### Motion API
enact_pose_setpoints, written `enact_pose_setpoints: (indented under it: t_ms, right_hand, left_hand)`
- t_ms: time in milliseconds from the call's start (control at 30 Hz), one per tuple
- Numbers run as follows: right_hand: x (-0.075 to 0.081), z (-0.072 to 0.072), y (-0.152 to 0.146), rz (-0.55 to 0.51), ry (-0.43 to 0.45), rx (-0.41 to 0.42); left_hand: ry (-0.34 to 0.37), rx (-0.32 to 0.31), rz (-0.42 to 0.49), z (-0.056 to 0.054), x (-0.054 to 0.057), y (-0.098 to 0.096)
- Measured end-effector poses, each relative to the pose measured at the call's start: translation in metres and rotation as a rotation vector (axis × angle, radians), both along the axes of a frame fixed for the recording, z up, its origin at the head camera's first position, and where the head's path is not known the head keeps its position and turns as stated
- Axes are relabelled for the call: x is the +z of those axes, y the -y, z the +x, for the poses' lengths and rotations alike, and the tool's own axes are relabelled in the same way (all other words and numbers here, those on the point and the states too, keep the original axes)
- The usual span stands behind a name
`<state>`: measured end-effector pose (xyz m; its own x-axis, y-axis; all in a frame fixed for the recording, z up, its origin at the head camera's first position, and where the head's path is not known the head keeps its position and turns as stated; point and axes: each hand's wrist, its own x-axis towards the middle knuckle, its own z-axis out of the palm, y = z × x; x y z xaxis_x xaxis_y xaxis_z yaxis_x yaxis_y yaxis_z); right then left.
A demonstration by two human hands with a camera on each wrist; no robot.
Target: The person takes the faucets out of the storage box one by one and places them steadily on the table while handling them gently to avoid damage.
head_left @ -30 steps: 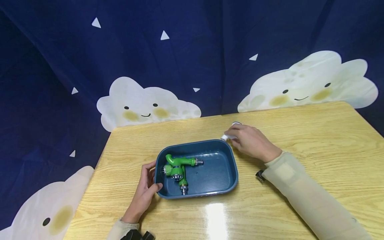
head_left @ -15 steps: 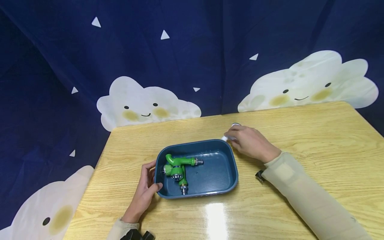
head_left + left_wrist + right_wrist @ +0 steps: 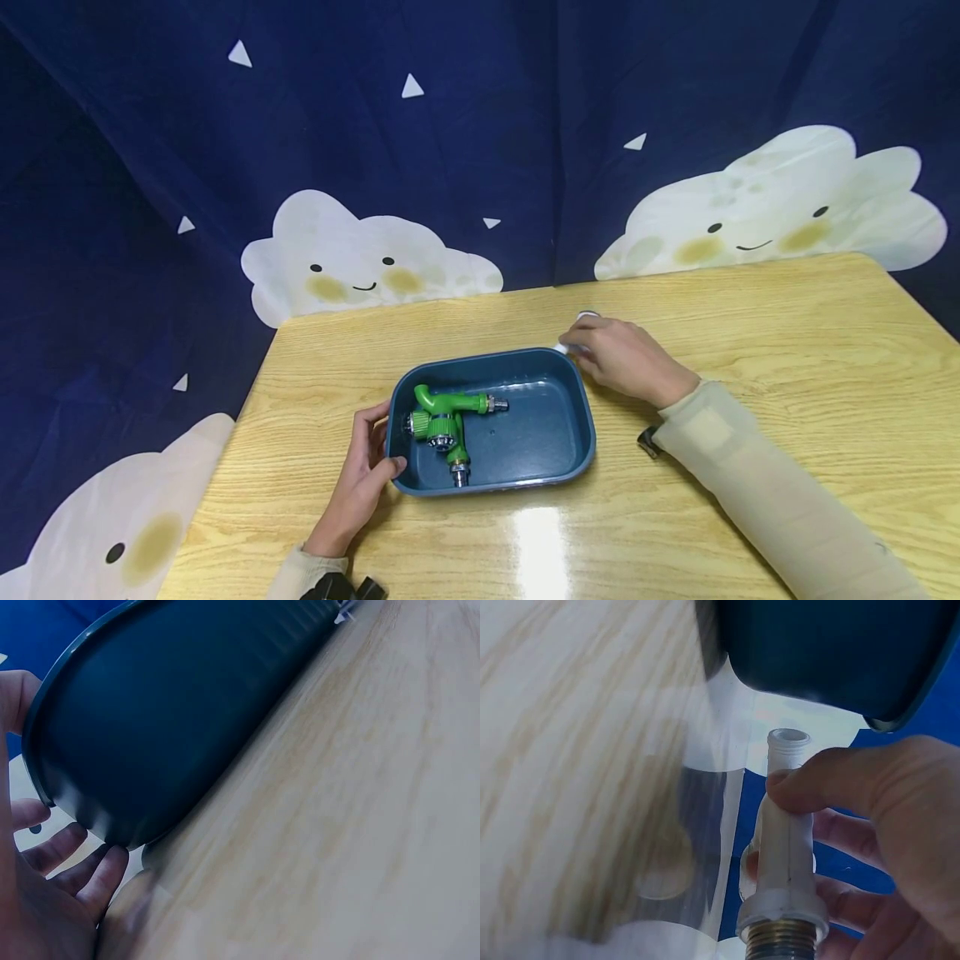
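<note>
A dark blue plastic bin point(image 3: 525, 450) stands on the table with green plastic faucets point(image 3: 442, 425) lying at its left end. The left hand point(image 3: 366, 471) holds the bin's left end, thumb over the rim and fingers against the outer wall, as the left wrist view also shows. Just beyond the bin's far right corner, the right hand point(image 3: 626, 358) pinches a white faucet point(image 3: 786, 847) between thumb and fingers. In the right wrist view, this faucet has a threaded metal inlet at one end and a ringed white spout at the other. The right hand covers much of it in the head view.
The light wood table point(image 3: 787, 350) extends to both sides of the bin. A dark blue curtain point(image 3: 480, 150) printed with clouds hangs behind it and along the left side. Black wrist straps point(image 3: 649, 442) show at both sleeves.
The right hand and white faucet have shifted very slightly toward the bin's far right corner. The left hand and the bin look unmoved.
</note>
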<state>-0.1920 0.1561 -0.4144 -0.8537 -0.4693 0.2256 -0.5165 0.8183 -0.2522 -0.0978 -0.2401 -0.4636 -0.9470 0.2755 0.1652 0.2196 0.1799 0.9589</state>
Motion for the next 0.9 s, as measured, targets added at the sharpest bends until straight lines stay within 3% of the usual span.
enact_pose_setpoints:
  t_ms: [900]
  right_hand:
    - [-0.0069,-0.0011,0.0000,-0.009,-0.006,0.022]
  left_hand:
    - [-0.003,0.008,-0.006,-0.0007,-0.0001,-0.0002]
